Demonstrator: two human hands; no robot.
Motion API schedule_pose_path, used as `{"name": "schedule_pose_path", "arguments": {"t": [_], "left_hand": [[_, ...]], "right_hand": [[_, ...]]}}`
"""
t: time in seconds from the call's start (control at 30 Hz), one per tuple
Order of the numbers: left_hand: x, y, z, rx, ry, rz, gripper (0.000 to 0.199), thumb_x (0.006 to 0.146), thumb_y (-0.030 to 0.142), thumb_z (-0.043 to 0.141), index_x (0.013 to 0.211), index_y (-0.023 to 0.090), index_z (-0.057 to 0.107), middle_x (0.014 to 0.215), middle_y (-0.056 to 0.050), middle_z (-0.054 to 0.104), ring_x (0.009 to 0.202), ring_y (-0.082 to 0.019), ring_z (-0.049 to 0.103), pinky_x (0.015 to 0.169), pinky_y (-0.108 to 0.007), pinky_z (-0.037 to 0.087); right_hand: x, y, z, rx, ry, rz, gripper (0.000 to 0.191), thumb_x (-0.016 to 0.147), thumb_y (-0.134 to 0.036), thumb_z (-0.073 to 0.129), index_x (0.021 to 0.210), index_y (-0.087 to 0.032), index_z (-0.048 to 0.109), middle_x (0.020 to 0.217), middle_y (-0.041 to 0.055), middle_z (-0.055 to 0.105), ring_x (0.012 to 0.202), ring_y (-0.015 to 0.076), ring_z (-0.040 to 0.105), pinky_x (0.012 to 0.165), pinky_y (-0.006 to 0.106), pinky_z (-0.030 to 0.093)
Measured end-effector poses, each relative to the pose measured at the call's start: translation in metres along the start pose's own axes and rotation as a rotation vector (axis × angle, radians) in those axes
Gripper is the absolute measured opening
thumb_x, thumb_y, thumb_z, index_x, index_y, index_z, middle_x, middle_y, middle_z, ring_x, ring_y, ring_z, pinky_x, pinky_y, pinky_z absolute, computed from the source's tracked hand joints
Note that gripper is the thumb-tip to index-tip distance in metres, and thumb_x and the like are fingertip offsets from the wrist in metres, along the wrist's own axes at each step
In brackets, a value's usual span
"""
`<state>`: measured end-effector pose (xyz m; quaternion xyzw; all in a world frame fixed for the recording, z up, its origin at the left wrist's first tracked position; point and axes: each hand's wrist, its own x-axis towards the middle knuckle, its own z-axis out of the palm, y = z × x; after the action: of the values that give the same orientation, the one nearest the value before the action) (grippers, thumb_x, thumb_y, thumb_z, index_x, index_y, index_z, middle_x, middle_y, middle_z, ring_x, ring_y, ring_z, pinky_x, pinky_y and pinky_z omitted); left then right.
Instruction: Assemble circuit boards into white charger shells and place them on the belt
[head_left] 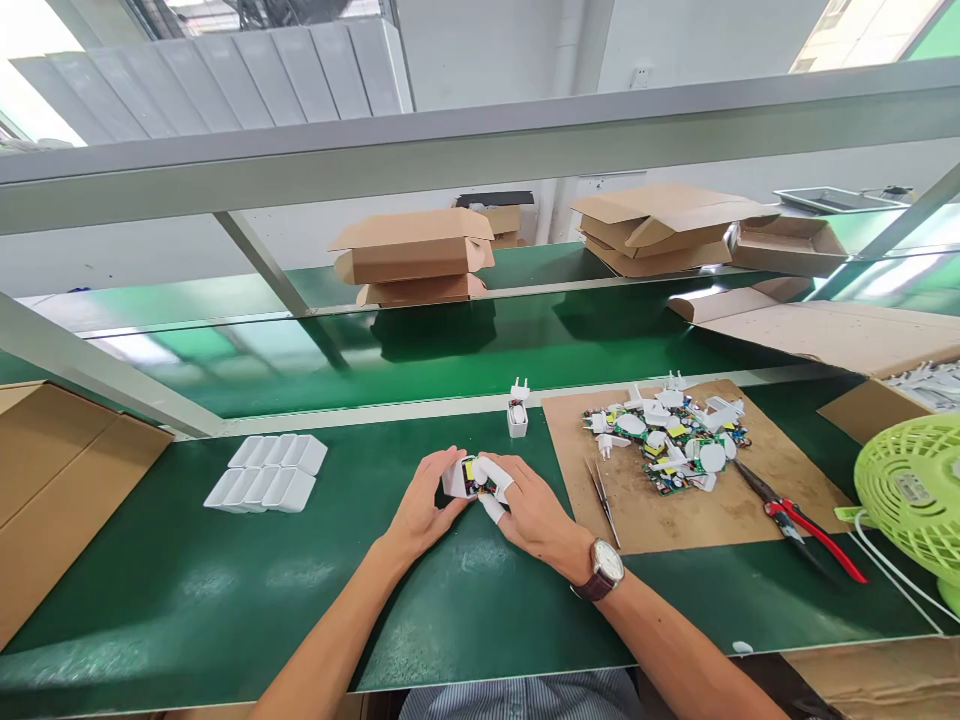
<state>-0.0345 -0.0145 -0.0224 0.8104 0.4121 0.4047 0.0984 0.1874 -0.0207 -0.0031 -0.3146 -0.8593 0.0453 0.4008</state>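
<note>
Near the middle of the green table, my left hand grips the white casing from its left side. My right hand, with white covers on some fingertips and a watch at the wrist, holds the small circuit board at the casing's open right end. Yellow and dark parts show on the board, partly hidden by my fingers. Just beyond my hands, a white plug unit stands upright with its prongs up. A block of white empty casings lies to the left.
On the right, a brown board bears a pile of circuit boards, tweezers and red-handled pliers. A green fan stands at the far right. Cardboard boxes sit behind; another is at left.
</note>
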Motion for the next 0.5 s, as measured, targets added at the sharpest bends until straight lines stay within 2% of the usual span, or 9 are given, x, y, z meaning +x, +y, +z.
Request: {"name": "schedule_pose_path", "arguments": {"t": [0.1,0.23,0.3,0.4,0.5], "left_hand": [[-0.002,-0.001,0.002,-0.013,-0.016,0.000,0.070,0.092,0.026,0.069,0.153,0.028,0.034,0.134,-0.014,0.066,0.125,-0.030,0.065,0.105,-0.051,0.055],[-0.005,0.003,0.003,-0.047,-0.112,-0.060,0.077,0.091,0.021,0.068,0.156,0.030,0.029,0.144,-0.013,0.062,0.132,-0.028,0.062,0.109,-0.047,0.054],[-0.006,0.005,0.003,-0.090,-0.165,-0.077,0.081,0.092,0.020,0.066,0.159,0.031,0.023,0.149,-0.012,0.057,0.135,-0.026,0.059,0.110,-0.044,0.054],[-0.006,0.004,0.005,-0.181,-0.131,-0.082,0.073,0.096,0.018,0.057,0.160,0.028,0.023,0.144,-0.013,0.061,0.130,-0.024,0.063,0.109,-0.044,0.055],[-0.005,-0.002,0.008,-0.238,-0.050,-0.193,0.060,0.099,0.022,0.053,0.155,0.025,0.034,0.132,-0.012,0.070,0.119,-0.023,0.070,0.105,-0.043,0.057]], "right_hand": [[0.002,-0.001,-0.001,0.017,-0.034,0.001,0.065,0.093,-0.007,0.054,0.154,-0.016,0.033,0.134,0.0198,0.062,0.118,0.0311,0.061,0.096,0.052,0.059],[0.007,-0.006,-0.009,0.127,-0.016,0.046,0.063,0.093,-0.026,0.068,0.149,-0.021,0.040,0.127,0.0156,0.065,0.112,0.0284,0.064,0.094,0.047,0.060],[0.009,-0.008,-0.013,0.191,0.003,0.088,0.057,0.094,-0.032,0.069,0.146,-0.024,0.045,0.125,0.0135,0.066,0.110,0.0266,0.065,0.094,0.045,0.060],[0.009,-0.005,-0.014,0.229,0.041,0.132,0.039,0.101,-0.022,0.055,0.140,-0.026,0.053,0.116,0.0114,0.068,0.105,0.0238,0.066,0.091,0.042,0.061],[0.004,0.004,-0.006,0.178,0.090,0.162,0.035,0.100,-0.014,0.051,0.132,-0.025,0.060,0.113,0.0113,0.068,0.104,0.0233,0.067,0.090,0.043,0.062]]}}
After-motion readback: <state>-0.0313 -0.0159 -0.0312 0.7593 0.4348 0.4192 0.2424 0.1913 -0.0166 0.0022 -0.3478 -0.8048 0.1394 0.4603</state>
